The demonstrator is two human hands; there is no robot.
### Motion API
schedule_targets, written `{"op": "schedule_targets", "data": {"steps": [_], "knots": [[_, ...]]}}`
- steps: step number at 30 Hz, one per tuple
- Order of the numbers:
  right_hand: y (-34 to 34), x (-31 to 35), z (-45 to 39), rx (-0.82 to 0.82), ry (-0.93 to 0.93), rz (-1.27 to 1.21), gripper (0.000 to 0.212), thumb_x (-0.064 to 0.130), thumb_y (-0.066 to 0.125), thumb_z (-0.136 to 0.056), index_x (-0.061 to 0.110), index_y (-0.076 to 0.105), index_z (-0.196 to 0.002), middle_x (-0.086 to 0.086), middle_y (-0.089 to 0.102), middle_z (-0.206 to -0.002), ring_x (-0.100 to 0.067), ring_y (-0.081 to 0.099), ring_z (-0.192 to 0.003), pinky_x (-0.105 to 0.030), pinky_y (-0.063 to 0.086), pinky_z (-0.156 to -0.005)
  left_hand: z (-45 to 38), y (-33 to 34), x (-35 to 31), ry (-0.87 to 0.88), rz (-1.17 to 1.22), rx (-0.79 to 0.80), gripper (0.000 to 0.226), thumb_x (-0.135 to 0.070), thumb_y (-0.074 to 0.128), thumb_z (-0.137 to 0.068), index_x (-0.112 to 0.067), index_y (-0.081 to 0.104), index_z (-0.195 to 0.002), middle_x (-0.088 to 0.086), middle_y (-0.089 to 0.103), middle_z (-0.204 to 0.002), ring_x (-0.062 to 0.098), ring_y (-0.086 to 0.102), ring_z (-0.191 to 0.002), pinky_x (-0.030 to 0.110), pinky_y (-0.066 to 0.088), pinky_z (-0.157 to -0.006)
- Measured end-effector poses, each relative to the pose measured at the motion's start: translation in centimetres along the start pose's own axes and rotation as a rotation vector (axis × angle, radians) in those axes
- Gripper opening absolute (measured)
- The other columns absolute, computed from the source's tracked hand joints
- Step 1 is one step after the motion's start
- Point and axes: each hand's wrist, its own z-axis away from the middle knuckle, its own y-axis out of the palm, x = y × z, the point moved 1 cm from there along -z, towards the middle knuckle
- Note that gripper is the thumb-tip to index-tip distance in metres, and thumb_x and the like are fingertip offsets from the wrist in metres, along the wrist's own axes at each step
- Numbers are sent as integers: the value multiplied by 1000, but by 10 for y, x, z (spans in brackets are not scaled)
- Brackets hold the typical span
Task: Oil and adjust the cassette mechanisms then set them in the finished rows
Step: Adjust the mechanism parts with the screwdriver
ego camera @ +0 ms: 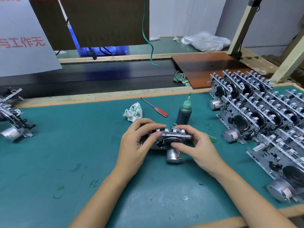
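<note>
Cassette mechanism [169,137] sits mid-mat, propped on its motor, left hand [136,142] gripping the left end and right hand [197,145] pinching the right end, thumb near the flywheel (exact contact hard to tell). Oil bottle [184,112] stands just behind, screwdriver [154,108] near it, finished rows [263,116] off right. Risk: a wrist knocks the bottle, or the unit twists on the motor and slips.

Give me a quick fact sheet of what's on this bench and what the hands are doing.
Held item: metal cassette mechanism with silver motor
Left hand: grips its left end
Right hand: grips its right end
Oil: dark squeeze bottle with green needle tip, upright behind
Tool: red-handled screwdriver, lying flat
Cloth: crumpled white-green rag
Finished rows: right side
Surface: green mat
</note>
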Motion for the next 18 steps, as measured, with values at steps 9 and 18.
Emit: {"op": "schedule_targets", "data": {"steps": [9,18], "knots": [[4,0,1,-21,46,-116,35,-3,72,-73,22,64,-96,10,69,-90,-4,63,-87,-14,46,-82,-2,8,-4,-35,28,-105,9,-26,68,-82,-35,70,-81,-6,63,-86,15,60,-83,18,43,-72],[6,3,1,-47,48,-134,35,-7,71,-73,20,64,-95,2,69,-92,-3,63,-84,-14,47,-78,-3,7,-5,-10,6,-112,13,-24,69,-81,-37,68,-80,-7,62,-85,16,59,-84,20,43,-74]]}}
